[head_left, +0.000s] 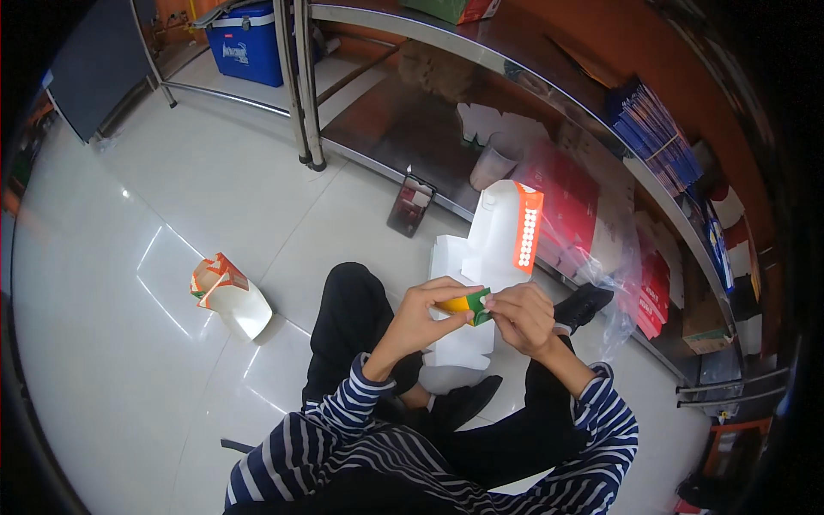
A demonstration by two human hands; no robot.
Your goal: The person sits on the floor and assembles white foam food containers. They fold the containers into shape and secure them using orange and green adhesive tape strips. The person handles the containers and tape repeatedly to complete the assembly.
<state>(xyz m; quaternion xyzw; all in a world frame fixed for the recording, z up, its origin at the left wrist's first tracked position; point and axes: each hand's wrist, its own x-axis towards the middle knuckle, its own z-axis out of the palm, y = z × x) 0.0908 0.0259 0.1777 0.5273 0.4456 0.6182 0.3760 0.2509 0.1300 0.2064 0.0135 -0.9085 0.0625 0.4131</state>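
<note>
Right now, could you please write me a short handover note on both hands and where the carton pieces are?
Left hand and right hand: both pinch the orange-and-green end of a flat white carton blank, held upright over the lap.
A stack of flat white blanks lies on the floor by the shoes.
One folded carton lies on its side on the floor to the left.
Done: one carton folded. Left: the held blank is unfolded, and so is the stack.

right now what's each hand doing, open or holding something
Left hand: closed, pinching the yellow and green end of the white carton blank.
Right hand: closed, pinching the same end from the other side.
</note>
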